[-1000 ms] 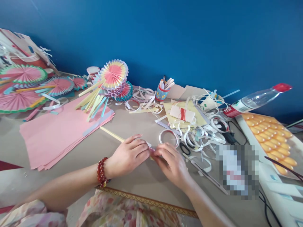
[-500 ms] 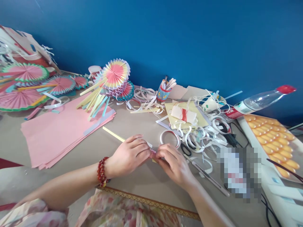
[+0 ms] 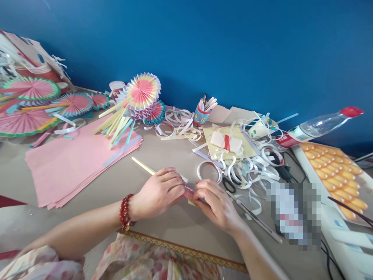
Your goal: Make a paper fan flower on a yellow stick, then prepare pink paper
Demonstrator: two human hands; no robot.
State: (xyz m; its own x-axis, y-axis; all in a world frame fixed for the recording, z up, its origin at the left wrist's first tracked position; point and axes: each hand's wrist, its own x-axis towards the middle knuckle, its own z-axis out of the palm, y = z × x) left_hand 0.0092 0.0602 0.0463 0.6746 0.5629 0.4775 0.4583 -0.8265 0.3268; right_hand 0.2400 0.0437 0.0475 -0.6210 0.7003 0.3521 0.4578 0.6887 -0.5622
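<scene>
Near the table's front edge, my left hand (image 3: 159,193) and my right hand (image 3: 215,203) meet over a small piece of pleated pink paper (image 3: 189,191). Fingers of both hands are closed on it, and only a short ridged part shows between them. A pale yellow paper strip (image 3: 142,166) sticks out beyond my left hand at the back left; most of its length is hidden under that hand. A bit of yellow paper (image 3: 191,202) also peeks out below the fingers. Just behind my right hand lies a roll of white tape (image 3: 201,174).
Pink sheets (image 3: 67,167) lie at left, with pleated paper fans (image 3: 142,90) behind. Curled white strips (image 3: 247,171), scissors (image 3: 229,185) and a slim cutter (image 3: 259,222) lie on the right. A plastic bottle (image 3: 323,123) leans behind them, and a pen cup (image 3: 201,116) stands near the wall.
The yellow strip's free end has shifted slightly right, towards my left hand. A little more of the pink pleated paper shows between my fingers, while both hands stay almost in place.
</scene>
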